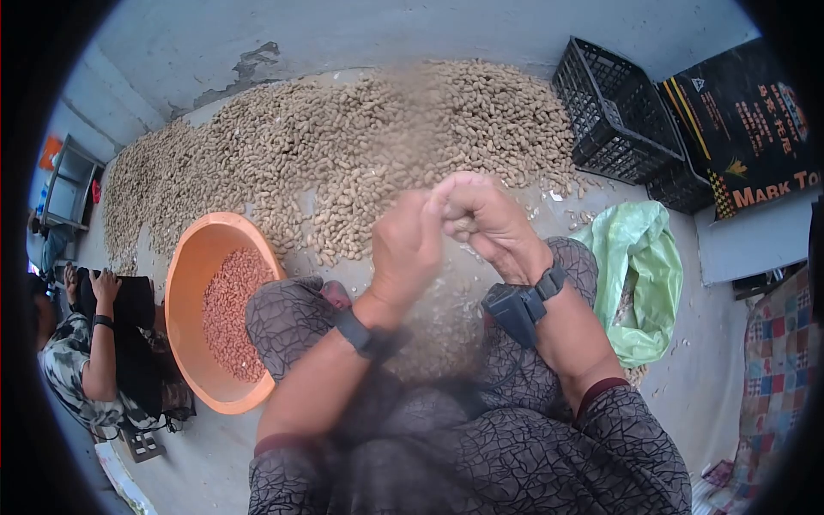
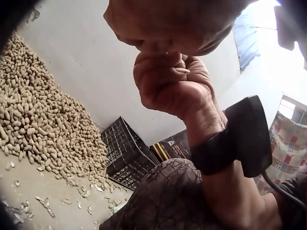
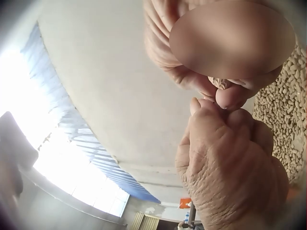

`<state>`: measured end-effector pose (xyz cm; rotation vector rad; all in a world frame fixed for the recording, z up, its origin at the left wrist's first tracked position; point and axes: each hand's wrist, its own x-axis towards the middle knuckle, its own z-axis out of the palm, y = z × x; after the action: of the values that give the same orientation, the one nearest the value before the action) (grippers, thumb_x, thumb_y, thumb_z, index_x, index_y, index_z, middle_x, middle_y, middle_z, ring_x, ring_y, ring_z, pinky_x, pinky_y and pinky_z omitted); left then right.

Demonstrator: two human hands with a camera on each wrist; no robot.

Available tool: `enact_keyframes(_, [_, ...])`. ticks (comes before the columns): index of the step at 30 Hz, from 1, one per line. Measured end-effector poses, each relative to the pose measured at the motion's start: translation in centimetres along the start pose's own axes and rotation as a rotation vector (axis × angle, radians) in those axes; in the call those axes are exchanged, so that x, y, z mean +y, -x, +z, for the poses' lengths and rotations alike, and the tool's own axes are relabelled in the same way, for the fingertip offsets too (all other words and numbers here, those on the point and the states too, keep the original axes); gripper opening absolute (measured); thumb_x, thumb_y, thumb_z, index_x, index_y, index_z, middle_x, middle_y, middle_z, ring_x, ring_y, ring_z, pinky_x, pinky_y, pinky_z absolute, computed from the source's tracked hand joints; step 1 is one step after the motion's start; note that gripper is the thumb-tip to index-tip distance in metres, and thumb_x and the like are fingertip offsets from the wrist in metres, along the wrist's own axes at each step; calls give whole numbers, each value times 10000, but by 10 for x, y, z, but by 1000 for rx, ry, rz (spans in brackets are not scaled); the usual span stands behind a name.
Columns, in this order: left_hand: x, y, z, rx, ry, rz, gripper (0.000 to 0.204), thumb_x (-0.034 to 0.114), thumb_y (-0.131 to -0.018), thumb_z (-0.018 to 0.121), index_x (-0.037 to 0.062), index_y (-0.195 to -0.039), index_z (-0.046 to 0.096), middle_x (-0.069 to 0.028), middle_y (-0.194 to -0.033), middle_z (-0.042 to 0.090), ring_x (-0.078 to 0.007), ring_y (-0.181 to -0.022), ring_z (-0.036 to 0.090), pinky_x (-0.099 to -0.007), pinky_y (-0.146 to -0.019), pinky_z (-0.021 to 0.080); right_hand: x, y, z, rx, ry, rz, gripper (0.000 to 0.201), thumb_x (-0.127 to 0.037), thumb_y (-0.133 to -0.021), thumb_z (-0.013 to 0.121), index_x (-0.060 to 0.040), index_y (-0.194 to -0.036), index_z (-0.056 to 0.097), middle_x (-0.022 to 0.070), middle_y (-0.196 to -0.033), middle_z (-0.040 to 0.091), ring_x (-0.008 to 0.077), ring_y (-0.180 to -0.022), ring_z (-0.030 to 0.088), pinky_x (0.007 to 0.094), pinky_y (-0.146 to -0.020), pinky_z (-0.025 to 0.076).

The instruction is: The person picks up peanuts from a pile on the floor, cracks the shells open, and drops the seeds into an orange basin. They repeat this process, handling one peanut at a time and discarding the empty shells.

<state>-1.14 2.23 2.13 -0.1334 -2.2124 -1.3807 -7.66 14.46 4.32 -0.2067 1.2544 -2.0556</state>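
Note:
In the head view both hands meet above the lap. The right hand holds an unshelled peanut in its curled fingers; the right wrist view shows that peanut's ridged shell near the thumb. Against the right fingertips, the left hand has its fingers curled and its thumb and forefinger pinched at the peanut's end, where the contact is mostly hidden. The left wrist view shows the right hand just below the left hand.
Unshelled peanuts lie heaped along the wall. An orange basin with reddish kernels stands left of the lap. At right are a green sack, a black crate and a printed bag. Another person sits at far left.

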Motion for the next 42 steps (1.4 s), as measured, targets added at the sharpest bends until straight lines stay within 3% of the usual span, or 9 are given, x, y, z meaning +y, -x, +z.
enact_keyframes(9, [0,2,2,90,-98,-27,216,130,-945,420,-5,-821,534,-60,-633,566,-105,-518,500,-273,-483,408,7,0,1,14,-34,5,69,-88,-780,560,-26,-751,571,16,-631,508,83,-533,486,204,-439,336])
enact_keyframes(14, [-4,-4,-2,14,525,-492,244,206,-971,393,30,-880,536,71,-580,379,-19,-461,315,-190,-412,252,8,-4,-2,23,1,35,88,-98,-800,538,-19,-782,569,16,-623,502,77,-508,479,195,-414,317])
enact_keyframes(19, [1,-5,-1,33,740,-629,237,230,-977,383,39,-968,522,74,-572,331,-15,-453,263,-178,-401,217,2,-1,7,92,9,33,90,23,-718,494,22,-781,558,-4,-637,468,27,-456,345,183,-400,260])
enact_keyframes(21, [4,-7,-3,45,770,-659,259,250,-980,380,35,-1010,522,70,-572,328,-18,-450,253,-177,-398,211,8,-8,-2,79,124,-22,112,-99,-780,550,-14,-711,570,21,-610,518,77,-495,497,204,-389,329])
enact_keyframes(27, [9,-14,-24,20,1103,-719,371,310,-989,357,17,-1185,472,58,-556,319,-30,-442,226,-179,-392,199,-1,-2,6,107,552,-53,153,-135,-788,578,10,-780,627,24,-666,582,78,-538,549,197,-427,387])
enact_keyframes(29, [2,-12,-26,-84,1168,-706,284,240,-959,437,27,-1125,524,42,-634,390,-34,-490,330,-184,-413,251,-5,0,6,98,474,-114,156,-150,-805,596,-1,-826,637,6,-654,574,51,-522,513,182,-422,353])
enact_keyframes(37, [0,-10,-18,-110,1081,-734,341,335,-979,399,26,-1035,529,59,-603,363,-17,-464,270,-167,-391,231,1,2,13,38,423,-297,131,-162,-830,622,-33,-848,642,-18,-642,571,19,-513,480,161,-427,317])
enact_keyframes(39, [-2,-9,-16,-95,1068,-722,351,359,-973,412,30,-984,534,58,-612,371,-16,-469,276,-169,-389,232,2,2,13,131,460,-314,103,-90,-801,628,12,-788,633,43,-710,632,66,-572,543,210,-501,428])
enact_keyframes(42, [3,-8,-17,-37,948,-857,364,407,-950,449,61,-856,514,51,-611,378,-20,-461,277,-175,-383,234,8,0,13,170,635,-493,106,-88,-800,631,13,-772,624,36,-672,618,83,-590,551,225,-535,440])
